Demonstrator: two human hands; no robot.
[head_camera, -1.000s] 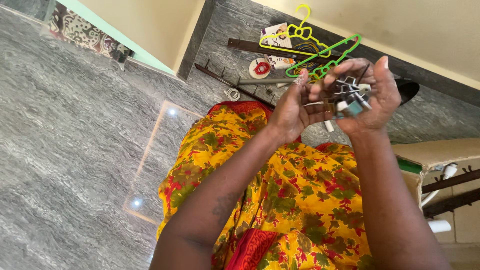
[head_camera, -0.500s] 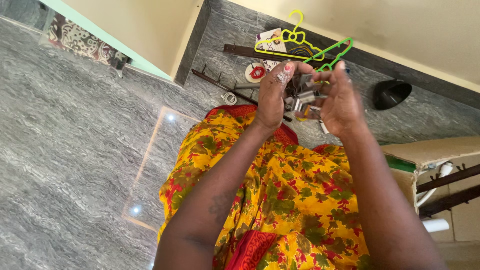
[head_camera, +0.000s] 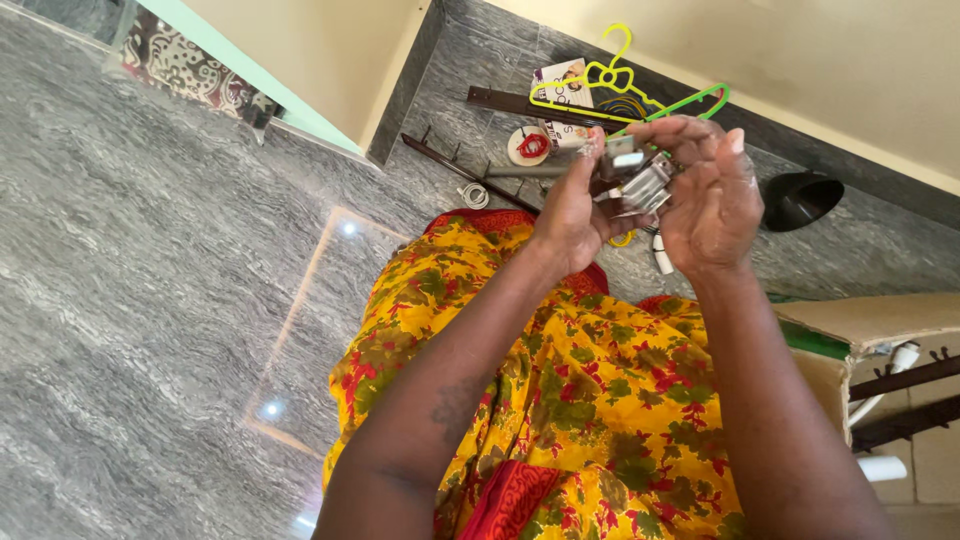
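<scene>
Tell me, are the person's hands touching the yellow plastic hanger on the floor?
Apart. The head view shows both hands raised around a small grey metal piece, while the yellow plastic hanger lies on the grey floor beyond them.

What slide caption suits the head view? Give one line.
Both hands, left and right, hold a small metal part above a grey stone floor strewn with hangers.

Two hangers (head_camera: 640, 90) (yellow, green), one black bowl (head_camera: 805, 198).
</scene>
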